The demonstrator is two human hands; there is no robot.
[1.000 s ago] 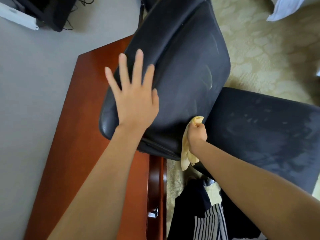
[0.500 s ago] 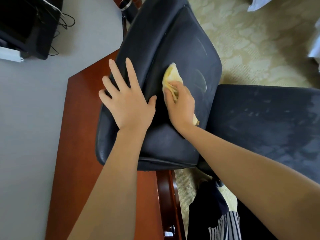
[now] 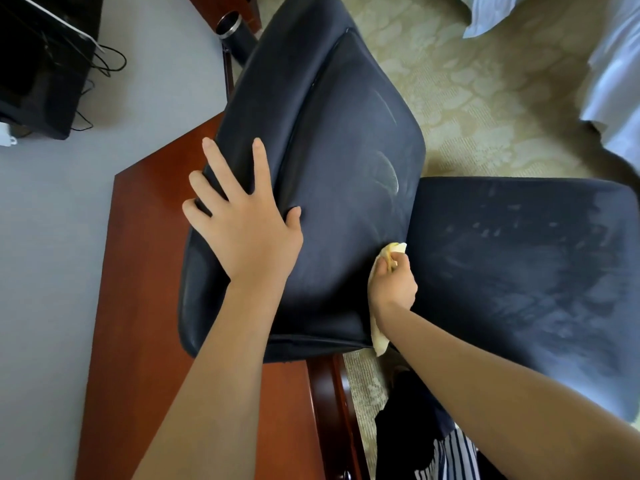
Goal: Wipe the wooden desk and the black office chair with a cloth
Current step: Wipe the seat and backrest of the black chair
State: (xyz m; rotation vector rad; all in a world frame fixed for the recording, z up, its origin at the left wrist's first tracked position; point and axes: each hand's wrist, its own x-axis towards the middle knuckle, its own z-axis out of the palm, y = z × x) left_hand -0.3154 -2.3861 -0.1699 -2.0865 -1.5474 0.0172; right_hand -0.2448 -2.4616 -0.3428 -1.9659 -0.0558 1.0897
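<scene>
While my left hand (image 3: 249, 237) lies flat on the chair back (image 3: 339, 133) and my right hand (image 3: 394, 285) clutches the cloth (image 3: 394, 248) mid-frame, I judge the chair roughly half-wiped.

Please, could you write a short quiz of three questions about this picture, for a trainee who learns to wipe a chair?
1. True or false: the left hand rests with spread fingers on the chair back.
2. Which hand holds the cloth? A) left B) right C) neither
3. Fill in: the cloth is at the crease between the chair back and the ____.
Key: 1 true; 2 B, the right hand grips it; 3 seat.
</scene>
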